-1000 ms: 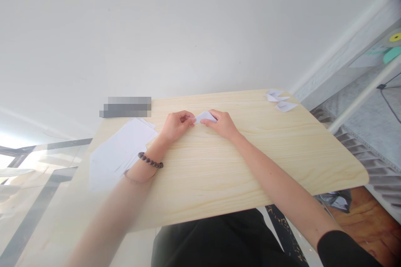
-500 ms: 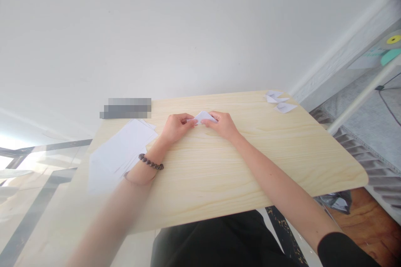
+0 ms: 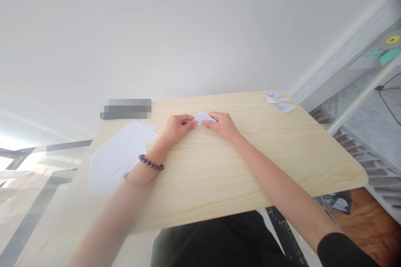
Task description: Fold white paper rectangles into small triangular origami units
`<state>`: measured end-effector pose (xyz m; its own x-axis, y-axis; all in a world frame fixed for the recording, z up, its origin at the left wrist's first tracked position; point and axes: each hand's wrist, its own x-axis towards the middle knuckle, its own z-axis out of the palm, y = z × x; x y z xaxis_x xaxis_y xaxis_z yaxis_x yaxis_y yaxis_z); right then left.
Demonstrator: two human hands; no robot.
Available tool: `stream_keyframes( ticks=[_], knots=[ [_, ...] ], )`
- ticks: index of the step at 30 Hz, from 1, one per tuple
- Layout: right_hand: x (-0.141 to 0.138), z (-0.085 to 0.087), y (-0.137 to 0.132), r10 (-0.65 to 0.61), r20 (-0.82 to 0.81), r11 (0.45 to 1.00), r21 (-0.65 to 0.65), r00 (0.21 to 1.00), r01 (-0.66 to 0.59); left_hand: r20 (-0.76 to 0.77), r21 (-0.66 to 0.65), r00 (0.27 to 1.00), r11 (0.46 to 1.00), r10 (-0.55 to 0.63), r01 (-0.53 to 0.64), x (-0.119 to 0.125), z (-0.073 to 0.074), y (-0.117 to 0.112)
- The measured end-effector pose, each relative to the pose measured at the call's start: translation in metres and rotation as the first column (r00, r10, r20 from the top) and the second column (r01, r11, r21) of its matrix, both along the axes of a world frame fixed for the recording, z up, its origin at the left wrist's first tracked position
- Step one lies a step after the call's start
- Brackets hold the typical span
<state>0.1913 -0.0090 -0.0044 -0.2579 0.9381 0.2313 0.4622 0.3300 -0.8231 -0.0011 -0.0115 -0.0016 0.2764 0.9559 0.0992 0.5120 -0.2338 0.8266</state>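
Note:
A small folded sheet of white paper point(image 3: 203, 117), peaked at the top, is held between my two hands over the middle of the table. My left hand point(image 3: 179, 127) pinches its left side, thumb in front and fingers behind. On the opposite side, my right hand point(image 3: 223, 125) grips the paper the same way, its thumb lying across the front. The fingers behind the paper are partly hidden. Folded white paper pieces point(image 3: 285, 108) lie at the far right corner of the table.
The pale wooden table point(image 3: 194, 183) stands against a white wall point(image 3: 194, 29). White paper sheets point(image 3: 120, 150) lie spread on its left, partly under my left forearm. A blurred-out grey patch point(image 3: 127, 109) covers the back left corner. A metal rail point(image 3: 360, 98) slants past the right edge.
Almost nothing differs. Both hands keep their hold on the folded paper in the same spot; the view has shifted very slightly.

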Motion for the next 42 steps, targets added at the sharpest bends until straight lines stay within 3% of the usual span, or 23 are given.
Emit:
stream_keyframes(
  ticks=[4,8,15,26,33,42],
  knots=[
    [0.000,0.001,0.000,-0.034,-0.003,0.999,0.008,0.999,0.034,0.045,0.006,0.999,1.000,-0.027,0.027,0.000,-0.001,0.002],
    [0.002,0.001,0.000,-0.045,-0.002,0.999,0.008,0.999,0.045,0.036,0.007,0.999,1.000,0.028,-0.029,0.000,-0.001,0.001],
    [0.007,-0.002,0.005,0.051,-0.153,0.989,-0.129,0.987,-0.071,0.092,0.006,0.985,0.989,0.146,-0.147,0.002,0.004,-0.001],
    [0.008,-0.007,0.007,0.073,-0.153,0.995,-0.054,0.985,-0.083,0.140,-0.001,0.981,0.991,0.132,-0.133,0.004,0.004,-0.001],
    [0.007,-0.007,0.006,0.044,-0.182,0.995,-0.082,0.982,-0.059,0.097,0.001,0.985,0.990,0.142,-0.143,0.002,0.002,0.000],
    [0.005,-0.010,0.008,0.037,-0.234,0.995,-0.081,0.972,-0.058,0.191,-0.029,0.968,0.987,0.163,-0.161,0.002,-0.001,0.001]
  ],
)
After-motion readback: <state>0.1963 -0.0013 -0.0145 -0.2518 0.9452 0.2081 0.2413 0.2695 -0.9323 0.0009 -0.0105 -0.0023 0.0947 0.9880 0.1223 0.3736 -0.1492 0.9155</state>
